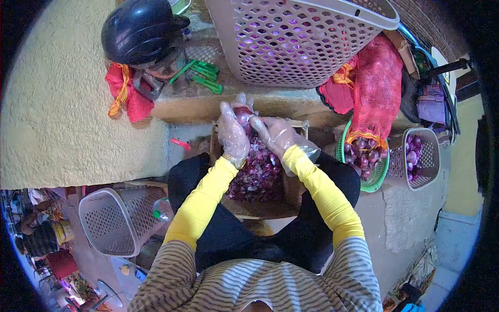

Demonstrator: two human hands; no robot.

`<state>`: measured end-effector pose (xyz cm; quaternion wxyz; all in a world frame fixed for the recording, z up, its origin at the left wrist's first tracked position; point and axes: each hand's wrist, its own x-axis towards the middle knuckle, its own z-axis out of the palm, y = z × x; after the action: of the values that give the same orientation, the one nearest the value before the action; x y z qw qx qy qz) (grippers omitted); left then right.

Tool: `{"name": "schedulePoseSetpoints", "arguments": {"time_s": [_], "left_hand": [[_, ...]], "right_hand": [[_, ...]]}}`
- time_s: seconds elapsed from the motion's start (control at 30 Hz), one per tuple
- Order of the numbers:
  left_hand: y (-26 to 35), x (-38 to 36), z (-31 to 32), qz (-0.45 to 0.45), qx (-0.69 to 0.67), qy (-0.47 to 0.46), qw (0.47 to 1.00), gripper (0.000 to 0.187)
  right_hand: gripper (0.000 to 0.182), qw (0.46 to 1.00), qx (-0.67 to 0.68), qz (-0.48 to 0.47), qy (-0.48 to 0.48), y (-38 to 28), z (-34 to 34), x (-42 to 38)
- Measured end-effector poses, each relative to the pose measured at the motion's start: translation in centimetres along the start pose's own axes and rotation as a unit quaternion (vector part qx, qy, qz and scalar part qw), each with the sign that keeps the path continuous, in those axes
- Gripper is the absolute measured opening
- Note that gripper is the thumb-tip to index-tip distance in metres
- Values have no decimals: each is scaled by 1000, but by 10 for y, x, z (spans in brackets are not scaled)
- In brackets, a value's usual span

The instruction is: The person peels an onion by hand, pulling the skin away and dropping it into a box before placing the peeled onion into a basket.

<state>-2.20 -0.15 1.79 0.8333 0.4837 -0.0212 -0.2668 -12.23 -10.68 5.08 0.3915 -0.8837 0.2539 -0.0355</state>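
Note:
In the head view, a red onion [243,115] sits in my left hand [233,134], which is closed around it in a clear plastic glove. My right hand [280,136], gloved too, meets the onion from the right with its fingers curled and pressed together. Whatever those fingers may hold is hidden. Beneath both hands, between my knees, stands a box [254,209] with a heap of purple onion skins [257,174] in it.
A large plastic basket [312,67] of onions stands on the ledge ahead. To the right, a red mesh sack [378,86] spills onions into a green basket [382,174], beside a smaller onion basket [436,156]. A grey basket [106,223] lies left; a dark helmet [138,31] sits upper left.

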Motion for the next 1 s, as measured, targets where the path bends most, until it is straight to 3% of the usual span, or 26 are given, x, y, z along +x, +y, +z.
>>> {"name": "schedulePoseSetpoints", "arguments": {"time_s": [0.07,0.1,0.17,0.2,0.27,0.3,0.33,0.4,0.43,0.47,0.53,0.57,0.7,0.73,0.8,0.87,0.9,0.97,1.0], "left_hand": [[6,-1,4,96,112,-60,987,48],[8,1,4,96,113,-61,987,48],[9,5,-1,-109,-124,-190,968,53],[2,6,-4,-110,-125,-190,968,53],[10,-6,6,-57,23,-183,981,58],[40,-17,14,-266,-129,-132,946,61],[35,-15,13,-266,-129,-132,946,61],[13,-7,7,-205,-152,-43,966,64],[5,-6,8,-147,-113,-19,982,63],[-1,-5,9,-147,-113,-19,983,63],[-6,-6,14,20,-91,38,995,59],[1,-11,21,59,-33,64,996,55],[2,-9,20,102,13,73,992,51],[5,-13,25,156,63,81,982,50],[8,-14,27,209,113,89,967,49],[6,-9,25,333,261,101,900,48],[7,-6,22,333,261,100,901,48],[17,-2,18,97,87,-48,990,51],[17,-4,20,97,87,-48,990,51]], "right_hand": [[63,996,92,6,-13,-2,-5,2],[63,996,93,6,-12,0,-13,3],[63,996,-79,-26,-27,-13,-46,1],[63,996,-79,-25,-27,-12,-50,1],[65,983,-169,-60,-35,-13,-53,1],[68,982,-162,-95,-4,-13,-51,-2],[68,982,-162,-95,-4,-15,-50,-3],[71,977,-204,-59,-22,-21,-48,-4],[66,983,-177,-50,-22,-26,-45,-6],[66,983,-176,-50,-22,-26,-40,-6],[66,995,-101,-23,-8,-21,-24,-3],[65,998,-61,-12,-10,-19,-16,-1],[66,1000,19,-4,11,-16,2,2],[66,1000,19,-4,11,-14,8,3],[73,978,206,-3,-17,-6,22,8],[73,978,206,19,-41,-8,14,8],[72,976,205,42,-66,-8,9,8],[71,986,156,32,-47,-11,-3,8],[69,994,107,22,-28,-12,-5,7]]}}
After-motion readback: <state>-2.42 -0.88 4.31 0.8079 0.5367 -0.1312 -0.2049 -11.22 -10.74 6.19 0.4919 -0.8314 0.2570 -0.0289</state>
